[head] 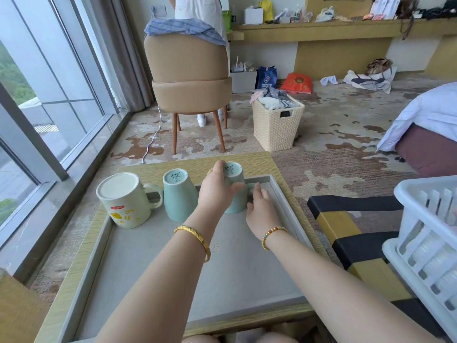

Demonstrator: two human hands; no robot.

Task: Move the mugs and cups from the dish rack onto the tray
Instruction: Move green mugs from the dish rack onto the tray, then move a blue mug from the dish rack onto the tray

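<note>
While upside down on tray (153, 256), teal cup (235, 184), left hand (215, 191) gripping

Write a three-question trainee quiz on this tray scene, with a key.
1. True or false: the cream mug stands upside down on the tray.
2. How many cups stand on the tray in all?
A) two
B) three
C) four
3. Fill in: the left hand grips the ______ mint cup, while the right hand lies beside it near the tray's right rim.

Key:
1. True: its base faces up and its handle points toward the nearer mint cup.
2. B: one cream mug and two mint cups.
3. Right-hand (the one farther from the cream mug).
</note>
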